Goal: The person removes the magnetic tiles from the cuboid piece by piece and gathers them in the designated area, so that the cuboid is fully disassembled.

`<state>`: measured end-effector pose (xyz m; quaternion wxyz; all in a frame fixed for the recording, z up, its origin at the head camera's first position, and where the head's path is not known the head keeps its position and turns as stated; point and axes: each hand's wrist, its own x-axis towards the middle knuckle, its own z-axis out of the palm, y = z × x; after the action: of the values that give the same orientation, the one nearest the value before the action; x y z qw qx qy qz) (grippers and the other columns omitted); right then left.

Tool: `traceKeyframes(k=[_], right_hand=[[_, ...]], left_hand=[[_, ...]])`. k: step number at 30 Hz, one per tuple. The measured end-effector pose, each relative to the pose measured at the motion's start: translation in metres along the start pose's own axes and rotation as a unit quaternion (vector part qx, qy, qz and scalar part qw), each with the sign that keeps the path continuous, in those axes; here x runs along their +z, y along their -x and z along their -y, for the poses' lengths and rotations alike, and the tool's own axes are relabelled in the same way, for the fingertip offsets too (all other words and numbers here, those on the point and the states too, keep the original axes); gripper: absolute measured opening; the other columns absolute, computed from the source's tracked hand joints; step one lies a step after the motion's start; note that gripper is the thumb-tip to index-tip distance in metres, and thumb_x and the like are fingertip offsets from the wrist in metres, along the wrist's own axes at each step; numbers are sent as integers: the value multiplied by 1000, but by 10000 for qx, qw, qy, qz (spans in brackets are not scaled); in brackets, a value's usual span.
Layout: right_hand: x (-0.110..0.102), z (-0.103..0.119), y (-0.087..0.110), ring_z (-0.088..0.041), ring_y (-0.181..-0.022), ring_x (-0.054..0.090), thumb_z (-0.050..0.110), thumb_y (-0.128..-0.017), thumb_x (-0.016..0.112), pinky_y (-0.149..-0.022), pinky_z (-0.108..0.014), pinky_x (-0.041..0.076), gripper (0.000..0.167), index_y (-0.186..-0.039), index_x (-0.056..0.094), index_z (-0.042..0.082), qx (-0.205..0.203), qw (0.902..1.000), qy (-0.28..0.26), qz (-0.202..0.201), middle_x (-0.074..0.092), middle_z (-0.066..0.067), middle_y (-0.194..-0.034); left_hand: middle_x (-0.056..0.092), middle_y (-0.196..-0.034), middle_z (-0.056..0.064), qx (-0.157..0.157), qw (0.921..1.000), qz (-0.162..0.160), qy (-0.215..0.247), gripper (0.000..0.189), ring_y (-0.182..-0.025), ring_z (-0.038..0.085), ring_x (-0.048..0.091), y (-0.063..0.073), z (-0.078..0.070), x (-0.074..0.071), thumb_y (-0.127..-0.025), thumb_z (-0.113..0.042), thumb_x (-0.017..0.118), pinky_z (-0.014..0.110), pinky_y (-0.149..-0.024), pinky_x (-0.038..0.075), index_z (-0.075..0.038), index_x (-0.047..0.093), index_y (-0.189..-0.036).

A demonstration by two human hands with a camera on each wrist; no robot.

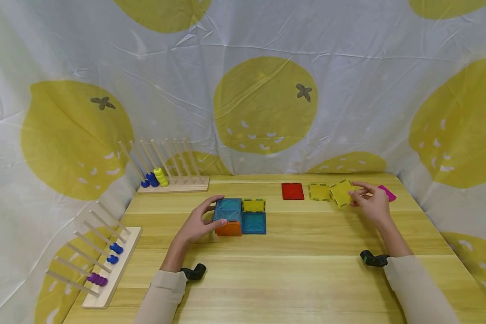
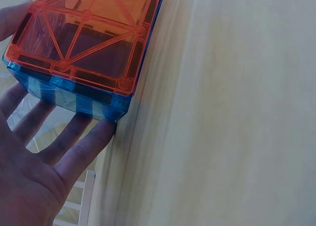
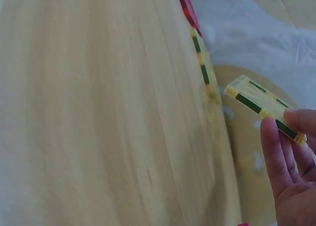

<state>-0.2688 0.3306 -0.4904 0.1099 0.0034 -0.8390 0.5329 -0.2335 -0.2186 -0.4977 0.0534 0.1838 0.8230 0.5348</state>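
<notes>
My left hand [image 1: 197, 223] holds a cube of magnetic tiles [image 1: 228, 209], thumb at the front and fingers round its left and back sides. The cube has a blue top and an orange front [image 2: 84, 33]. Against its right side, a blue tile [image 1: 254, 223] lies flat with a yellow tile [image 1: 254, 205] upright along its back edge. My right hand [image 1: 373, 201] pinches a yellow square tile [image 3: 264, 107] between thumb and fingers, raised off the table and tilted. Just left of it, another yellow tile [image 1: 319, 191] lies flat.
A red tile [image 1: 293, 191] lies near the table's back edge, and a magenta tile [image 1: 387, 193] lies behind my right hand. Two wooden peg racks with coloured beads stand at the left, one at the back [image 1: 178, 185] and one nearer [image 1: 119, 265]. A lemon-print cloth hangs behind.
</notes>
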Motion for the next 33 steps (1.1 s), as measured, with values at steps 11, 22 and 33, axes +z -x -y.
traceKeyframes(k=[11,22,33], right_hand=[[-8,-19,-18,-13,-64,75,21,-101,67,-62,-28,62,47,-142,59,-1,510,9983,193,-210,61,2,-92],[-4,-30,-28,-11,-63,67,32,-98,70,-63,-25,49,47,-128,69,-4,658,9828,1678,-402,75,-5,-75],[-2,-29,-26,-40,-87,66,36,-99,66,-68,-37,46,51,-126,68,-7,640,9711,2297,-63,76,-24,-95]], left_hand=[[38,-162,5,48,10000,2,33,75,-144,44,43,-1,-1,0,-94,-25,77,54,-102,55,-19,39,-158],[38,-162,6,101,9999,1,98,71,-144,44,43,0,-2,0,-94,-24,77,53,-102,55,-28,41,-156],[33,-165,5,67,10000,10,20,70,-144,46,42,2,-5,0,-95,-27,76,53,-102,55,-33,41,-156]])
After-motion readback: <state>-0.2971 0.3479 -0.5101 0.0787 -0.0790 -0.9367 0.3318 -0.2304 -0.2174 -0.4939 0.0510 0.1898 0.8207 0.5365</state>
